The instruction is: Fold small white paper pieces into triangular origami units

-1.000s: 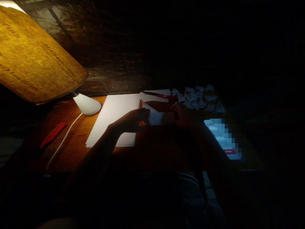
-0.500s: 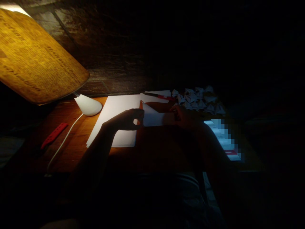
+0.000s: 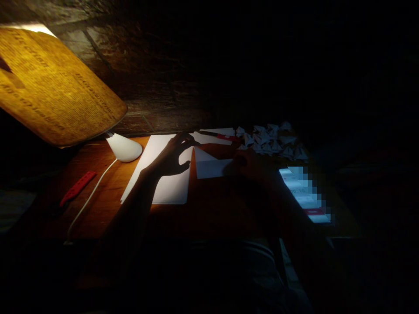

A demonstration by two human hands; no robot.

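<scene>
A small folded piece of white paper [image 3: 209, 166] lies on the wooden table [image 3: 108, 192] in dim lamp light. My left hand [image 3: 173, 155] hovers over a stack of white sheets [image 3: 163, 174] just left of it, fingers spread and holding nothing. My right hand [image 3: 245, 163] rests in shadow at the right edge of the folded paper; its fingers are too dark to read clearly.
A lampshade [image 3: 52, 91] with a white base [image 3: 124, 148] and cord stands at the left. A red strip [image 3: 77, 188] lies near the left edge. Several folded paper pieces [image 3: 271, 139] are piled at the back right. A lit phone screen [image 3: 304, 192] glows at the right.
My left hand has let go of the folded paper's left corner and lifted up and back with fingers spread. The paper now lies flat.
</scene>
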